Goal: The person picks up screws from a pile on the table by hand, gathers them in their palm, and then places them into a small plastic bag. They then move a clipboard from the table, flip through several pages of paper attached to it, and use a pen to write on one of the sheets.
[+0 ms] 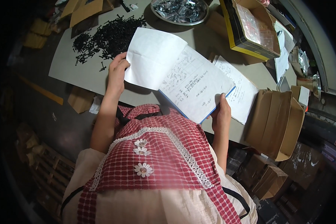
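Note:
My left hand (117,71) is closed on the left edge of a lifted white sheet (153,58), its fingers partly behind the paper. The sheet is turned up from a blue-edged clipboard or folder (199,82) whose page bears handwriting. At the lower right corner of that board, my right hand (221,112) grips its edge, thumb on top and fingers underneath. The board is tilted above the table's near edge. Another handwritten sheet (240,91) lies on the table, partly under the board.
A pile of black screws (114,37) covers the table's far left. Behind the board stands a round metal tray (180,20) of small plastic bags. An open yellow-black box (250,41) is at the far right, and an open cardboard box (274,123) sits at the right edge.

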Demonstrator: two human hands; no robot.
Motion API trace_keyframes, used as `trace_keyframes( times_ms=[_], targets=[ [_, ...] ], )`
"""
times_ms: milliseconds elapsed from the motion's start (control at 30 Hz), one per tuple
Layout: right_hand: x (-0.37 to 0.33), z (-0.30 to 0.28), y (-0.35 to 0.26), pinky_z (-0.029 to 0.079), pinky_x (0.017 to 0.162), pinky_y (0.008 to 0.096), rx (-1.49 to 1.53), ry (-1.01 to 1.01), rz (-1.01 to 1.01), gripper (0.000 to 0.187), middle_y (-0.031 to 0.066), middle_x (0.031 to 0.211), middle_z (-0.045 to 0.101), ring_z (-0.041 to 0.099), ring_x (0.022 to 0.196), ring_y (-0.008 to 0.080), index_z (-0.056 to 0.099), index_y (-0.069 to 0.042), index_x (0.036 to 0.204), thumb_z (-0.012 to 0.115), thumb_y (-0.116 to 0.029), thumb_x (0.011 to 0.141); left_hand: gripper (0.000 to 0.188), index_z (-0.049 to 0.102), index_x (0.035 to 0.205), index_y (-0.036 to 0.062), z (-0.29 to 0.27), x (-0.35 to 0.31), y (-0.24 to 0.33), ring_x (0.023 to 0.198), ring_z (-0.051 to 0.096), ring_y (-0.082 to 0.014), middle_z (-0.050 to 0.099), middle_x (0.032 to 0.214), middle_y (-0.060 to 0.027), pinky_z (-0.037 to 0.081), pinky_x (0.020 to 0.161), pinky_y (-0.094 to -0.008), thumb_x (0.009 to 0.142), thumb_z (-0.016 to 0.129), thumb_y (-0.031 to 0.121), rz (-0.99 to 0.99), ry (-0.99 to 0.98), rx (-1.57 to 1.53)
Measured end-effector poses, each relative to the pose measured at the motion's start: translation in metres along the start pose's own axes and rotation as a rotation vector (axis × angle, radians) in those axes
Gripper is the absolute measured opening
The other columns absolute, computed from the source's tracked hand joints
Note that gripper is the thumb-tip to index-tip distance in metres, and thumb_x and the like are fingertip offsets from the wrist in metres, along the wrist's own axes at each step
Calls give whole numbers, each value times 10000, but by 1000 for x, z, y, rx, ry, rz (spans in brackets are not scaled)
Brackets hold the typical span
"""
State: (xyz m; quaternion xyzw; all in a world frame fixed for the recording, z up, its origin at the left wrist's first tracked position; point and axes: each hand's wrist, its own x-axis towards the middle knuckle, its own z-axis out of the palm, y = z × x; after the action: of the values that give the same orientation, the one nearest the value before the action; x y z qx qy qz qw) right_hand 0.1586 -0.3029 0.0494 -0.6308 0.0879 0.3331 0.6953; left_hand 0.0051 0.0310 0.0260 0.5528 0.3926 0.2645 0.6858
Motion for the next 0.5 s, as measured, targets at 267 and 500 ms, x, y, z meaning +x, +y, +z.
trace_keyframes(
  times_ms=[267, 500],
  targets=[
    [10, -7, 17, 450, 458, 274, -18, 119, -51, 413, 40, 779, 595, 568, 590, 127, 601, -7, 1051, 543, -414, 1019, 433, 560, 1309, -53, 5, -12, 24, 994, 655, -194, 663, 1121, -150, 541, 857, -299, 882, 558, 17, -124, -144, -191],
    [22, -36, 23, 480, 538, 257, -287, 147, -161, 401, 21, 746, 592, 570, 621, 98, 594, 29, 1258, 620, -277, 1000, 487, 517, 1359, -41, 13, -18, 27, 1031, 651, -198, 653, 1161, -156, 530, 912, -299, 884, 589, 39, -165, -268, -222]
  ],
)
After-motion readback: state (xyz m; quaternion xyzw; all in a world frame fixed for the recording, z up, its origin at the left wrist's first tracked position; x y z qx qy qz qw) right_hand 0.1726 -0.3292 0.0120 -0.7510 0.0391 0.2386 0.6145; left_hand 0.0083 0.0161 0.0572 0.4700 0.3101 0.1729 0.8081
